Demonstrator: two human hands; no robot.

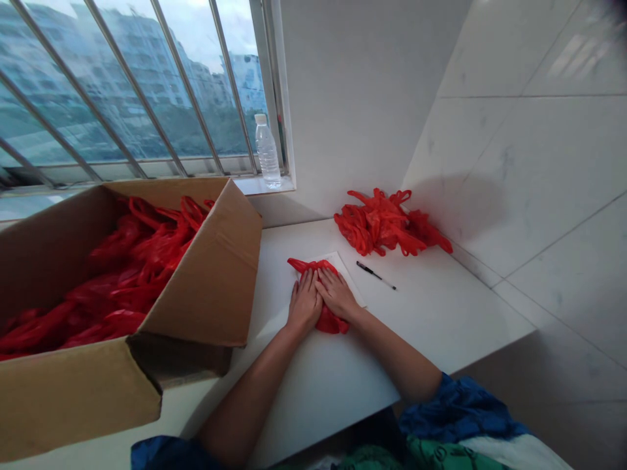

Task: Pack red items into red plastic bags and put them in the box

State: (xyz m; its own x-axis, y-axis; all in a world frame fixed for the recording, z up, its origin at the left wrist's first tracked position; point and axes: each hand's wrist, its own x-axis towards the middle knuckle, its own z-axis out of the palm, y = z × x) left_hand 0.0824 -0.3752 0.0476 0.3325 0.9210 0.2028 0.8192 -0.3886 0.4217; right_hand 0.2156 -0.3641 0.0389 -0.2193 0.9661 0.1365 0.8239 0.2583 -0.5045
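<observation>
A red plastic bag (333,321) lies on the white table, partly over a white sheet of paper (351,277). My left hand (305,301) rests flat on the bag with its fingers stretched forward. Beside it, touching at the fingers, my right hand (337,294) also lies flat on the bag. Both palms hide much of the bag's middle; one end pokes out at the upper left and another below the wrists. To the right of the paper is a black and clear pen (376,275).
A large open cardboard box (210,267) full of red plastic bags (142,261) stands at the left. Another pile of red bags (379,225) lies at the table's back right, near the tiled wall. A clear bottle (267,153) stands on the sill by the barred window.
</observation>
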